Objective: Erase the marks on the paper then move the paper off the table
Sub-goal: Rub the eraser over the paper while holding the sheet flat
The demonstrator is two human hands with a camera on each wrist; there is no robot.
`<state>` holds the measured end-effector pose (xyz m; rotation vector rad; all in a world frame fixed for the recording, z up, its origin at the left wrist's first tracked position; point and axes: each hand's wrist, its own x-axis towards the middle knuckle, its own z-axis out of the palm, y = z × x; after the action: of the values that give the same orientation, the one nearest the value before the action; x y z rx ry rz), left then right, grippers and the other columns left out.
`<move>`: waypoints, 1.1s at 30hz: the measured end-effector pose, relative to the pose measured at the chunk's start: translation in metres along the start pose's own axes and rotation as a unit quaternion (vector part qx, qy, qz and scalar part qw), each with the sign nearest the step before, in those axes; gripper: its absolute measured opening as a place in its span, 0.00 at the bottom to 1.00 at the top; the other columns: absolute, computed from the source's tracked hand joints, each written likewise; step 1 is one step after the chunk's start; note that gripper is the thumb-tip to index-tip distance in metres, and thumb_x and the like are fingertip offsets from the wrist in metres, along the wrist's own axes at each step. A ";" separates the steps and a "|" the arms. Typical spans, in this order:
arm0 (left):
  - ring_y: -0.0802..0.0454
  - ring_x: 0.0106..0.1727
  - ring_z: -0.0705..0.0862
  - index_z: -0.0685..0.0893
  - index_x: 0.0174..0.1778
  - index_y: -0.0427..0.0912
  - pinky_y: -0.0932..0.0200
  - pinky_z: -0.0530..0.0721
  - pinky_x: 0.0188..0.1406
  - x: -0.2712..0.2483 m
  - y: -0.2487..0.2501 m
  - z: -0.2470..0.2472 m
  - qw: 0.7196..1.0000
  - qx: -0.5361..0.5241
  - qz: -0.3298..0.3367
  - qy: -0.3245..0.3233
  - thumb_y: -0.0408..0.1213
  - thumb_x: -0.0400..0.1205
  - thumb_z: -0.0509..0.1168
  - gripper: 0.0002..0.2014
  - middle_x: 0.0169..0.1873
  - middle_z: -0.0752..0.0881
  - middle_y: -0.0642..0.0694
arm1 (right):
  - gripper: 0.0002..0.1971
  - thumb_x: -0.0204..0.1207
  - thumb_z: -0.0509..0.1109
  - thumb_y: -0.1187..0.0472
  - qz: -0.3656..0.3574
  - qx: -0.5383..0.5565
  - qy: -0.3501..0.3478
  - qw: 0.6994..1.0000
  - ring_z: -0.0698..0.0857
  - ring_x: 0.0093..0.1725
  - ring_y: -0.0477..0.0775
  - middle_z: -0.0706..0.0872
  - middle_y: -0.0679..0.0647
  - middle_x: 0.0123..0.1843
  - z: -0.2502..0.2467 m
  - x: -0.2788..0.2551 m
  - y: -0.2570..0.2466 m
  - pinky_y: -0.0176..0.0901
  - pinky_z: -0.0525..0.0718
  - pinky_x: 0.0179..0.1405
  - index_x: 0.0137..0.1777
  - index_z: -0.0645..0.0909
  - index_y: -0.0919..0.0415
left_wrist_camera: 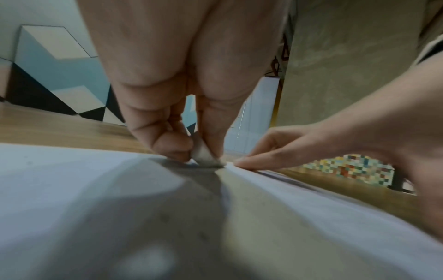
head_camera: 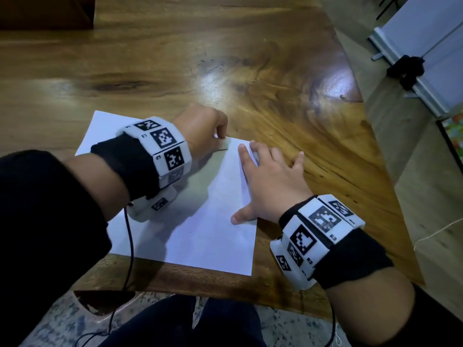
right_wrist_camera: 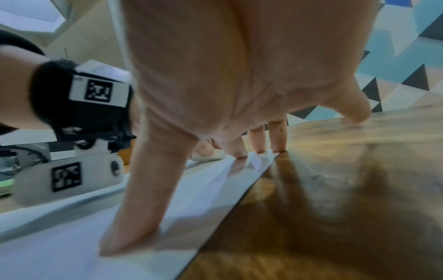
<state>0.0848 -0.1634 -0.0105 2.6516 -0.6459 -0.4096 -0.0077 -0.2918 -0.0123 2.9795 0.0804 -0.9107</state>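
A white sheet of paper (head_camera: 200,221) lies on the wooden table (head_camera: 175,71) near its front edge. My left hand (head_camera: 220,136) pinches a small white eraser (left_wrist_camera: 207,156) between thumb and fingers and holds it down on the paper near the far edge, beside a short dark mark (head_camera: 220,150). My right hand (head_camera: 263,179) lies flat with spread fingers on the paper's right edge, its thumb (right_wrist_camera: 129,227) and fingertips (right_wrist_camera: 239,151) pressing on the sheet, its little finger on the wood. The paper (left_wrist_camera: 95,208) fills the left wrist view.
The table's right edge runs diagonally at the right, with floor beyond. A white board with a black clamp (head_camera: 408,68) stands at the upper right. Black cables (head_camera: 130,246) hang from both wristbands over the front edge. My dark trousers (head_camera: 188,321) show below.
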 end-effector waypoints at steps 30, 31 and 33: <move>0.52 0.38 0.73 0.83 0.45 0.43 0.64 0.66 0.39 -0.027 0.001 0.014 0.984 0.024 0.102 -0.145 0.38 0.76 0.66 0.05 0.31 0.74 0.55 | 0.67 0.55 0.74 0.28 -0.014 0.029 0.029 0.999 0.44 0.82 0.54 0.40 0.50 0.84 0.005 0.001 0.002 0.75 0.31 0.74 0.83 0.35 0.52; 0.53 0.38 0.73 0.84 0.46 0.43 0.65 0.66 0.39 -0.023 0.002 0.012 0.985 0.021 0.099 -0.143 0.37 0.76 0.66 0.05 0.31 0.75 0.55 | 0.67 0.55 0.75 0.28 -0.015 0.030 0.029 0.999 0.44 0.82 0.54 0.40 0.50 0.84 0.006 0.001 0.002 0.74 0.31 0.75 0.83 0.35 0.52; 0.52 0.40 0.74 0.83 0.48 0.42 0.64 0.67 0.41 -0.012 0.005 0.009 0.990 0.011 0.076 -0.118 0.35 0.76 0.66 0.06 0.35 0.78 0.52 | 0.67 0.55 0.75 0.29 -0.016 0.033 0.031 0.999 0.44 0.82 0.53 0.39 0.50 0.84 0.006 0.001 0.002 0.73 0.32 0.75 0.83 0.35 0.52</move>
<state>0.0696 -0.1648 -0.0145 2.5731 -0.9238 -0.6806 -0.0101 -0.2938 -0.0180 3.0764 0.1012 -0.8404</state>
